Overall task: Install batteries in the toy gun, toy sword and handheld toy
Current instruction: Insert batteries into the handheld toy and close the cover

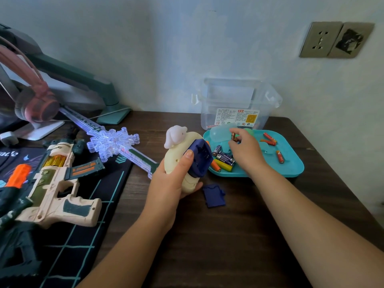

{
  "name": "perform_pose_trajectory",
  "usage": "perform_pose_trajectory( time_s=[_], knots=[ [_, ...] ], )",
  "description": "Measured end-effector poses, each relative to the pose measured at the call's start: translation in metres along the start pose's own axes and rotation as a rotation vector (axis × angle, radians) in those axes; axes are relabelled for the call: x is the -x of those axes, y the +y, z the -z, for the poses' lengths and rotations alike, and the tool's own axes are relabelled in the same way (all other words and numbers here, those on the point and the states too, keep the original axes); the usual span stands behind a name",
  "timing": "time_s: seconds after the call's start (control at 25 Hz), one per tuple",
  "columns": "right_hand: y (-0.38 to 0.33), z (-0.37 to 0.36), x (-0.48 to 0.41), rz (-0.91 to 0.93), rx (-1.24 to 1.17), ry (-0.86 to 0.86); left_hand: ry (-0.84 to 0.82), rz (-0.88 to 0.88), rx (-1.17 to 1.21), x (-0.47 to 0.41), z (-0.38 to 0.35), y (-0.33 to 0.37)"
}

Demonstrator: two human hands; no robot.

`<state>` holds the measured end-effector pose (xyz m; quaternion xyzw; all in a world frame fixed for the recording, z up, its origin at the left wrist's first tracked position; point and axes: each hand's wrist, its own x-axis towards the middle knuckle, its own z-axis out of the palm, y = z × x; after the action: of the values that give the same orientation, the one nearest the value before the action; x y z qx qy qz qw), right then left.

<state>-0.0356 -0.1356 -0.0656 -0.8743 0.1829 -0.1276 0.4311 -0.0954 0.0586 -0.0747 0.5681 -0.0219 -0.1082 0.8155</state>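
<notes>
My left hand (pixel 169 183) grips the cream handheld toy (pixel 180 150), whose blue battery compartment (pixel 200 159) faces right with its lid off. The blue lid (pixel 214 195) lies on the desk just below. My right hand (pixel 246 151) is over the teal tray (pixel 291 163) and pinches a small battery (pixel 233 136) between its fingertips. Several more batteries (pixel 224 160) lie in the tray. The clear toy sword (pixel 113 142) glows and lies across the desk to the left. Further left, the toy gun (pixel 56 183) rests on the dark mat.
A clear plastic box (pixel 236 102) stands behind the tray against the wall. Pink headphones (pixel 35 104) hang on a stand at the back left, beside a grey-green monitor arm (pixel 83 80). The desk's right edge runs near the tray. A wall socket (pixel 321 39) is at upper right.
</notes>
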Motion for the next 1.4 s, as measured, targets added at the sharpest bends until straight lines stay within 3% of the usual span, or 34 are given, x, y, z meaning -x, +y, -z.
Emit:
perform_pose_trajectory(
  time_s=[0.16,0.28,0.4,0.56,0.88,1.04,1.12,1.2,1.32,1.4],
  knots=[
    [0.002,0.002,-0.003,-0.151,-0.317,0.017,0.006,0.015,0.024,-0.003,0.001,0.000],
    [0.006,0.002,-0.004,-0.161,-0.401,-0.002,0.004,0.034,0.039,-0.003,0.001,-0.001],
    [0.011,0.006,-0.003,-0.119,-0.396,-0.026,-0.004,0.038,0.052,-0.003,0.000,-0.001],
    [0.018,0.012,0.000,-0.012,-0.125,0.023,-0.003,0.033,0.060,-0.002,0.000,0.000],
    [0.025,0.017,-0.009,-0.014,-0.238,0.046,-0.018,0.043,0.083,-0.004,0.001,0.000],
    [0.031,0.039,-0.008,-0.065,-0.284,0.168,-0.008,0.084,0.167,-0.010,-0.010,0.001],
    [0.036,0.061,-0.011,-0.100,-0.184,0.295,-0.018,0.092,0.215,-0.016,-0.027,0.006],
    [0.041,0.088,-0.017,-0.121,0.101,0.340,-0.048,0.075,0.248,-0.025,-0.047,0.012],
    [0.041,0.109,-0.027,-0.130,0.583,0.115,-0.059,0.040,0.288,-0.037,-0.069,0.013],
    [0.039,0.104,-0.029,-0.165,0.758,-0.033,-0.040,0.014,0.317,-0.044,-0.077,0.006]
  ],
)
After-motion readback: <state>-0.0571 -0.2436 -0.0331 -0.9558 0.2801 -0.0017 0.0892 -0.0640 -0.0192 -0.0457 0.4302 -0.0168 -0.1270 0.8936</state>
